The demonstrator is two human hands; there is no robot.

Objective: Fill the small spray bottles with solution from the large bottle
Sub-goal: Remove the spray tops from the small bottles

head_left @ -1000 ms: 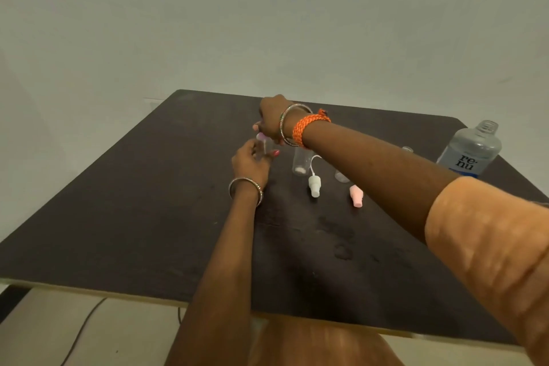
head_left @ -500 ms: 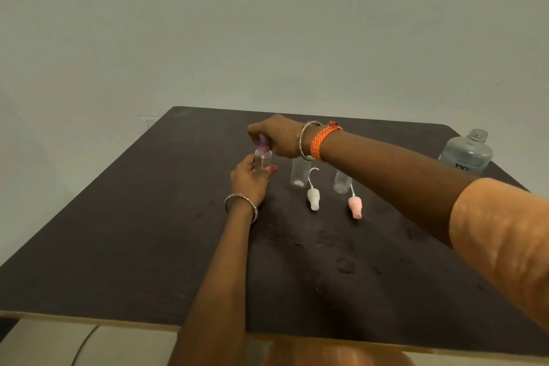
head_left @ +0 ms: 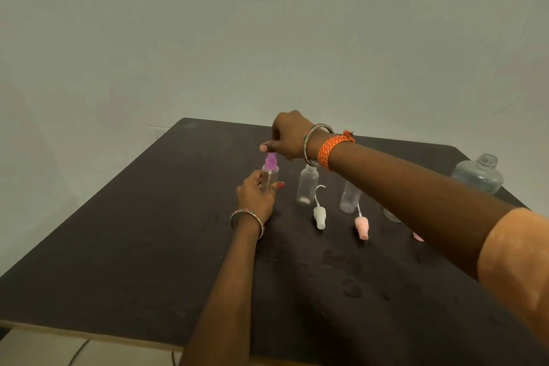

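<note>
The purple spray head [head_left: 271, 161], which half a second earlier had sat low on its small bottle [head_left: 269, 180], was now lifted clear of the neck, with its thin dip tube still running down inside the clear body. The right hand [head_left: 289, 136] had risen with it, and its grip was a pinch of thumb and fingers on the top of that head. The left hand [head_left: 258, 194] had stayed where it was, its grip wrapped round the bottle and holding it upright on the dark counter [head_left: 148, 232].

That lift suggested the head was unscrewed and coming out, which would leave this bottle open like its neighbours. 2 other small bottles [head_left: 307, 186] [head_left: 350, 197] stood uncapped just to the right, with a white spray head [head_left: 320, 217] and a pink one [head_left: 362, 227] lying in front of them. A 3rd showed only partly behind the right forearm. The large bottle [head_left: 478, 177] stood uncapped near the counter's far right edge, well apart from both hands, so pouring had probably not started.
</note>
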